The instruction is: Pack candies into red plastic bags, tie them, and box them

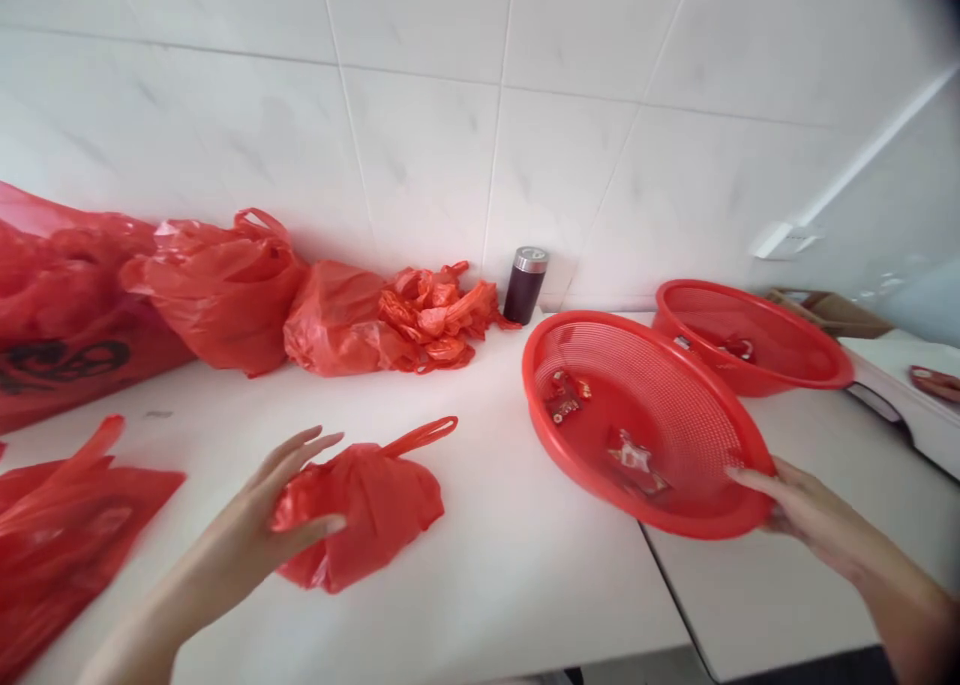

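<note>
Left hand (274, 510): grip wide, nearer | red plastic looped bag (382, 510): on white bench (525, 585), 3 o'clock from left hand | right hand (799, 510): grip holding round red plastic basin (679, 385), 4-o'clock rim

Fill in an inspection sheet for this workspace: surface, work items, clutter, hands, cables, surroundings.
Surface: white tabletop, with a dark seam running from the near edge toward the front basket.
Work items: small red bag with a handle loop sticking out; front red basket holding a few small packets.
Clutter: red bags along the wall, dark bottle with a silver lid, rear red basket.
Hands: left hand open at the small red bag, contact unclear; right hand gripping the front basket's rim.
Cables: nothing seen.
Surroundings: pale tiled wall; white box mounted at right.
</note>
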### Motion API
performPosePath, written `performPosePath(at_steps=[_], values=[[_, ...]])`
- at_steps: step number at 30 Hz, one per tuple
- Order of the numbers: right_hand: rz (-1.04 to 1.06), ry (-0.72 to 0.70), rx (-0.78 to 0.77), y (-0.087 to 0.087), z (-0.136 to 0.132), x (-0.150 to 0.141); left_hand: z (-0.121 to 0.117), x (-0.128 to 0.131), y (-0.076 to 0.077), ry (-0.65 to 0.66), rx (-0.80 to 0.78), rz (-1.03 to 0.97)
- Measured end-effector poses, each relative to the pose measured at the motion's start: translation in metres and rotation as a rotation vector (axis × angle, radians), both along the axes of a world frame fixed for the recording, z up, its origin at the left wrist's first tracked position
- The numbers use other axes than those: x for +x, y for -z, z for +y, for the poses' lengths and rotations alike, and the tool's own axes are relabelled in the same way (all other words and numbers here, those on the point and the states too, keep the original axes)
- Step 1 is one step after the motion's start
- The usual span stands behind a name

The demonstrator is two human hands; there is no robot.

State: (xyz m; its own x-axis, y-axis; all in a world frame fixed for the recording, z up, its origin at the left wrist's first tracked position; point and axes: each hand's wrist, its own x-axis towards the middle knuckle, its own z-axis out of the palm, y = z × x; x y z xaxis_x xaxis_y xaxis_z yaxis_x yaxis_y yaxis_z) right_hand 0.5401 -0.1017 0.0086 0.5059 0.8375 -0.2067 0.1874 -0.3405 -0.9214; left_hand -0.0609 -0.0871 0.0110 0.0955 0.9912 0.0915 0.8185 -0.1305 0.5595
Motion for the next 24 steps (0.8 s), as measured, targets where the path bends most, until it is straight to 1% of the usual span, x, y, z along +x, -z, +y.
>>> performPosePath(at_steps=[1,2,3,4,5,7,9,10,12,15,18,20,21,22,24], values=[[-0.026,0.01,0.005,-0.003,0.0,-0.01,0.005,0.007,0.003,0.042,-0.019,0.02],[-0.085,0.056,0.094,-0.009,0.0,-0.024,0.009,0.012,0.006,0.076,-0.048,0.025],[-0.192,0.106,0.193,-0.018,0.002,-0.04,0.012,0.016,0.007,0.096,-0.084,0.023],[-0.34,0.13,0.252,-0.028,0.003,-0.058,0.014,0.019,0.009,0.099,-0.121,0.021],[-0.5,0.143,0.288,-0.039,0.005,-0.074,0.015,0.019,0.009,0.084,-0.156,0.022],[-0.759,0.168,0.368,-0.059,0.008,-0.104,0.014,0.016,0.009,0.003,-0.206,0.034],[-0.897,0.167,0.479,-0.071,0.011,-0.126,0.011,0.011,0.005,-0.08,-0.232,0.028],[-0.936,0.152,0.537,-0.074,0.012,-0.134,0.01,0.008,0.003,-0.109,-0.242,0.025],[-1.0,0.114,0.645,-0.072,0.015,-0.146,0.007,0.004,-0.001,-0.161,-0.249,0.026],[-1.122,0.101,0.82,-0.062,0.021,-0.157,0.005,0.002,-0.004,-0.197,-0.231,0.016],[-1.289,0.063,1.006,-0.054,0.026,-0.16,0.006,0.002,-0.003,-0.202,-0.249,0.005],[-1.379,0.039,1.076,-0.05,0.029,-0.156,0.007,0.003,-0.003,-0.21,-0.267,0.017],[-1.406,0.058,1.069,-0.049,0.03,-0.152,0.007,0.004,-0.004,-0.208,-0.274,0.022],[-1.422,0.112,1.036,-0.048,0.029,-0.146,0.007,0.004,-0.005,-0.207,-0.278,0.026],[-1.428,0.337,0.953,-0.046,0.021,-0.13,0.007,0.005,-0.007,-0.199,-0.274,0.029]])
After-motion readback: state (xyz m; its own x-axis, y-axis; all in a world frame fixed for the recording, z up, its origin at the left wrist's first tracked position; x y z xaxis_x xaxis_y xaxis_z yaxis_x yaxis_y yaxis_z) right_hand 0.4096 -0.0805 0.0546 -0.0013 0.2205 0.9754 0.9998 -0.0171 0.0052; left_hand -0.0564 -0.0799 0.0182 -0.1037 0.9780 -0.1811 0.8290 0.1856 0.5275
